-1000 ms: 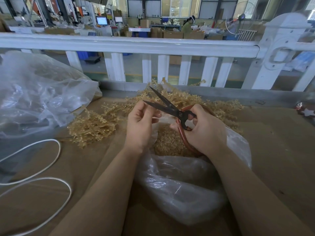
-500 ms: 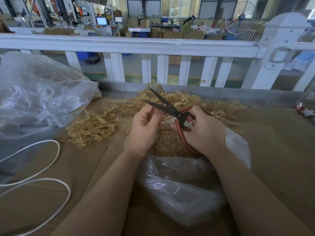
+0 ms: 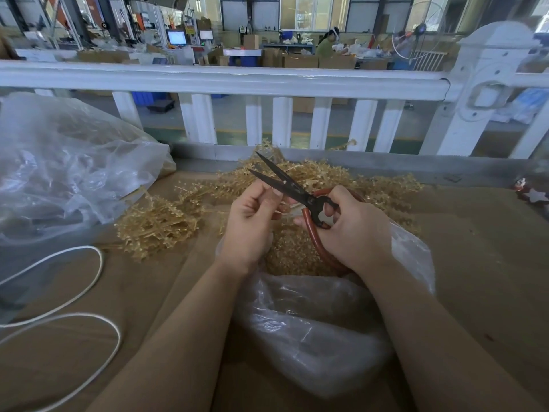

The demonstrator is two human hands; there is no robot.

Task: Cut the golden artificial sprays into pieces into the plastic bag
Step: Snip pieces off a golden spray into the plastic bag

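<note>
Two bare hands work over one clear plastic bag [image 3: 312, 331] on a brown cardboard-covered counter [image 3: 481, 263]. The bag, thin and crinkled, lies open at the near centre, its mouth holding a heap of small golden cut pieces [image 3: 294, 251]. The right hand [image 3: 353, 230] grips one pair of scissors [image 3: 297, 193], fingers curled through the large rounded red-brown handle loops; the two dark, narrow metal blades stand spread apart in a slim V, tips pointing far and left. The left hand [image 3: 252, 221] is raised just beside the blades, thumb and fingertips drawn together in a pinching grip near the lower blade; what it pinches is too small to make out.

The uncut golden artificial sprays [image 3: 160, 221], spiky, branching plastic stems with a dull metallic sheen, lie in a loose tangle on the counter: one clump left of the hands, more spread behind them along the far edge.

A second, larger clear plastic bag [image 3: 68, 173], puffed and wrinkled, sits at the far left. Two loops of white cord [image 3: 98, 272] curve across the near left of the counter. A small red-and-white ornament with a star [image 3: 531, 193] rests at the far right edge. A white railing [image 3: 237, 80] with square pickets and one thick post runs behind the counter.
</note>
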